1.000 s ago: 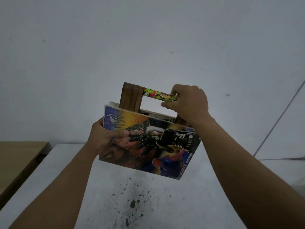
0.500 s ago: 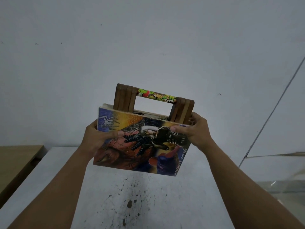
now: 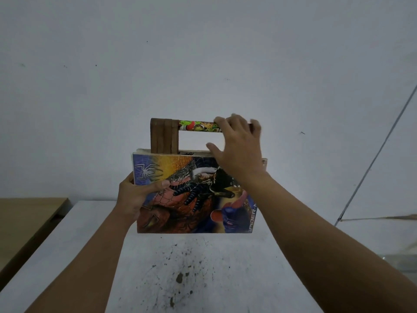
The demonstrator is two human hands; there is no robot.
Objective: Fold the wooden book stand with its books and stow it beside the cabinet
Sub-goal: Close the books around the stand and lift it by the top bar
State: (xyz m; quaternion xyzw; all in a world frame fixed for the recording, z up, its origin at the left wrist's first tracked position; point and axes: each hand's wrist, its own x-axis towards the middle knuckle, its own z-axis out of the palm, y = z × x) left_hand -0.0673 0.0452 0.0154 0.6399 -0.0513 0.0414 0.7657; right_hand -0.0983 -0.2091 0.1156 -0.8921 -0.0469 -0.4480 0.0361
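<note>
A white table [image 3: 94, 256] is seen running from the bottom edge up to the wall, its surface marked with dark specks and a brown spot near the middle front. The book bundle [image 3: 194, 195] is seen at the table's far part; whether its lower edge rests on the surface cannot be told. A tan wooden top [image 3: 24, 220] is seen just beside the table on the left.

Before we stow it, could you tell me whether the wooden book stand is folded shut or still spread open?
Folded: the brown wooden book stand's slats press flat together, sandwiching the Spider-Man-covered book.
</note>
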